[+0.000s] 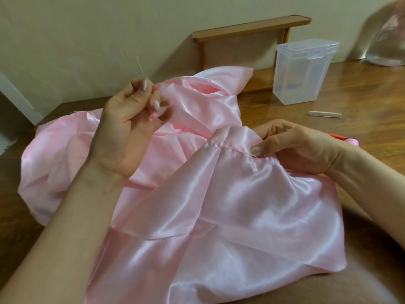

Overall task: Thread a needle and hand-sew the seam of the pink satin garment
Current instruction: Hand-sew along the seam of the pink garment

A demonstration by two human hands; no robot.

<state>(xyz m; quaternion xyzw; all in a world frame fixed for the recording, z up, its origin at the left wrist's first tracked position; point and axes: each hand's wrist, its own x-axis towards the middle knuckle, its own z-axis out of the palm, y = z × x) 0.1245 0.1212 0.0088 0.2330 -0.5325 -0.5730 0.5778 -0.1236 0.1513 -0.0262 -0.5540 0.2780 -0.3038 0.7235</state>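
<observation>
- One view, from a camera worn on the person's head, above and behind the work.
- It faces forward and down across the wooden table (361, 95) toward the wall (65, 29) at the far edge.
- It sits close: the forearms enter from the lower left and the right edge, and the pink satin garment (219, 205) fills the lower middle of the frame.
- The left hand (129, 126), pinching the needle (139, 65), lies left of centre; the right hand (302, 148), gripping the garment's seam, lies right of centre.
- The wide angle bends the table's lines toward the frame's edges.
</observation>
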